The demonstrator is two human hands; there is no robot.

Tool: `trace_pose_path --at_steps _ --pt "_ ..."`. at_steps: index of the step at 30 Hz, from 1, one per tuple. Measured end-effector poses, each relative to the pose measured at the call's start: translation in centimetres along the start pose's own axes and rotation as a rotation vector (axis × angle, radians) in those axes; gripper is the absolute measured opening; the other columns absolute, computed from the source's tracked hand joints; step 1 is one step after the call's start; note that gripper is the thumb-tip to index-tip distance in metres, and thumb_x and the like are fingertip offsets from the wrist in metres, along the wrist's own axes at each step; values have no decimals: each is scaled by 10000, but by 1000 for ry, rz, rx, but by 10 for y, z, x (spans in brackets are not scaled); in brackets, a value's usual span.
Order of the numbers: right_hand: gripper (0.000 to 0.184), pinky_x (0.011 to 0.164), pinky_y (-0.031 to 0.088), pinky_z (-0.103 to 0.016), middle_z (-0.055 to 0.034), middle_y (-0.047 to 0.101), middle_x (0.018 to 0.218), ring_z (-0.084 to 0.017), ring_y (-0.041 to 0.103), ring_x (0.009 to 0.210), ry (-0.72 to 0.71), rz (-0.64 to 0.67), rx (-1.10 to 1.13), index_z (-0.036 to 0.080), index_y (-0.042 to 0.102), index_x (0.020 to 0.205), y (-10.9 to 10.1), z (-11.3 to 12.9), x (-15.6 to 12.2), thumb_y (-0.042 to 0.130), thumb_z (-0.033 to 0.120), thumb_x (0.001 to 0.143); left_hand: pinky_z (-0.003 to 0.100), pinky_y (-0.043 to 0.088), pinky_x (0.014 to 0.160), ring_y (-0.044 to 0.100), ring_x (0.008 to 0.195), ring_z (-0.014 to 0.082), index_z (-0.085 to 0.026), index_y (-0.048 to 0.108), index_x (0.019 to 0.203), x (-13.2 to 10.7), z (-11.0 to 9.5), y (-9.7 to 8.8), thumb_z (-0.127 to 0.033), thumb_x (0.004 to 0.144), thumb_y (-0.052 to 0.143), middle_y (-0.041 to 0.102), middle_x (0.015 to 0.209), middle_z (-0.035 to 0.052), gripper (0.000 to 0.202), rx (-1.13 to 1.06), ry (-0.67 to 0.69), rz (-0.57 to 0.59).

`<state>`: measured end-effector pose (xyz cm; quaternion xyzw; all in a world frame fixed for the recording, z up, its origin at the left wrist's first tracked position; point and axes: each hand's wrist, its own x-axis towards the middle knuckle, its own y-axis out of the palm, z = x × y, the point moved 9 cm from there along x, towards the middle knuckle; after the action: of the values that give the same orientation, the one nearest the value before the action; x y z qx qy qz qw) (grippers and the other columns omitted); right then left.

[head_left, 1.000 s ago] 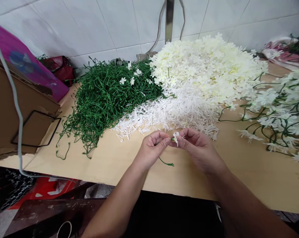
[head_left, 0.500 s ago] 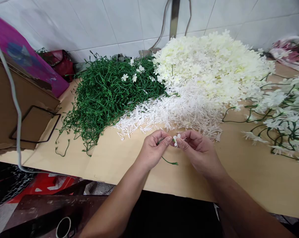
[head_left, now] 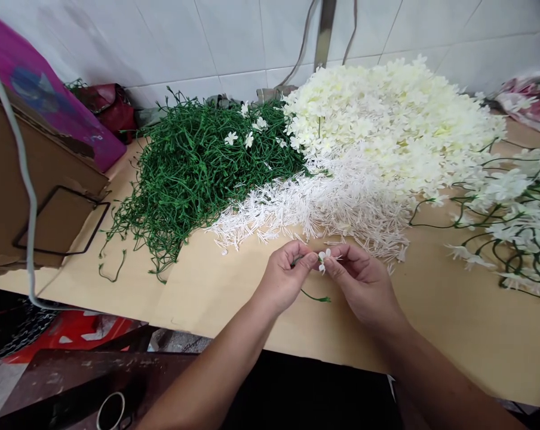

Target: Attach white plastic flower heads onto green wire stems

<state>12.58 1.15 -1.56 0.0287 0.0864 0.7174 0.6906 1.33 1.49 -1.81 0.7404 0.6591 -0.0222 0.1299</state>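
Over the front of the table, my two hands meet with their fingertips almost touching. My left hand (head_left: 288, 275) is closed in a pinch on a green plastic flower stem (head_left: 315, 297), whose free end hangs below the fingers. Between thumb and fingers, my right hand (head_left: 364, 280) pinches a small white artificial flower (head_left: 324, 260) against the stem's tip. Thin white strands poke out beside the flower; the fingers hide how the parts join. Just beyond the hands lies a heap of white stamens (head_left: 324, 197).
A pile of green stems (head_left: 202, 161) lies at the back left, with several white flowers on it. Cream petals (head_left: 395, 119) are heaped at the back right. Stemmed flowers (head_left: 516, 227) lie at the right. A cardboard box (head_left: 37, 179) and a grey cable (head_left: 21, 155) stand left.
The view has shifted slightly, so the whole scene sits a little differently. Both hands keep the same pinch, with the flower and stem still together between them.
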Motion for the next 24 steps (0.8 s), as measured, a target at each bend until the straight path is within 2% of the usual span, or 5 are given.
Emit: trace_pose_path --at_steps 8,15,24 --pt "199 605 456 -248 26 556 624 -105 528 597 25 29 58 202 554 672 2 -8 0 690 347 659 210 357 564 420 512 65 -167 456 592 1 1 2 -278 718 563 444 508 -64 200 28 -8 0" --pt "190 620 445 -230 24 565 639 -98 534 621 37 38 27 197 566 684 1 -11 0 679 349 673 216 361 577 437 526 70 -161 456 592 2 0 3 -258 723 547 460 521 -57 187 60 -6 4" --pt "242 607 460 -254 13 565 609 -114 536 604 47 21 -12 192 570 660 -1 -4 2 690 401 637 217 376 599 468 565 75 -158 460 619 0 -1 6 -252 757 514 498 571 -39 175 112 27 18"
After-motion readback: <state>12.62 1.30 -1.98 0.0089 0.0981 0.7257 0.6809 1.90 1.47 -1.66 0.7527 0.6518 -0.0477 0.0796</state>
